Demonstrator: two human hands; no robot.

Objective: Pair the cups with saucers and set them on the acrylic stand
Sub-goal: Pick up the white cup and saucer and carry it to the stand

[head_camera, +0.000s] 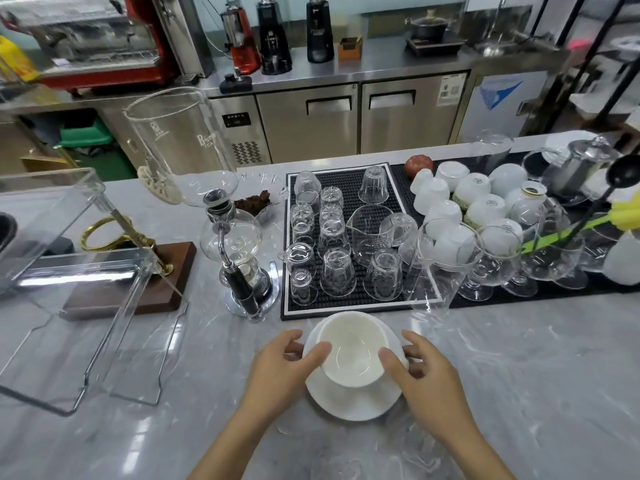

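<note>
A white cup (353,348) sat upright on a white saucer (353,398) at the lower centre of the frame, on a grey marble-patterned counter (519,375). The left hand (277,368) curled around the saucer's left edge with its thumb laid against the cup's rim, while the right hand (426,372) mirrored it on the right, thumb on the rim and fingers bent around the saucer's edge. The fingers of both hands were loosely curled rather than spread; whether the saucer was lifted clear of the counter could not be told.

The clear acrylic stand (79,289) occupied the left of the frame, well apart from the cup. Between the two stood a glass siphon coffee maker (239,251) on a chrome base, and, further left, a brass ring stand on a wooden block (138,282), seen partly through the acrylic.

Directly above the hands lay a black rubber bar mat (346,188) crowded with upturned clear glasses (337,271) and a glass pitcher (370,226). To its right, a cluster of upturned white cups (474,192) sat behind a row of stemmed glasses (446,251), the nearest of them just above the right hand. A metal teapot (581,168) and a yellow-green brush (588,223) showed at the right edge. A tall glass jug (173,133) rose at upper left, in front of a stainless back counter holding a red espresso machine (104,39) and three grinders (273,32).
</note>
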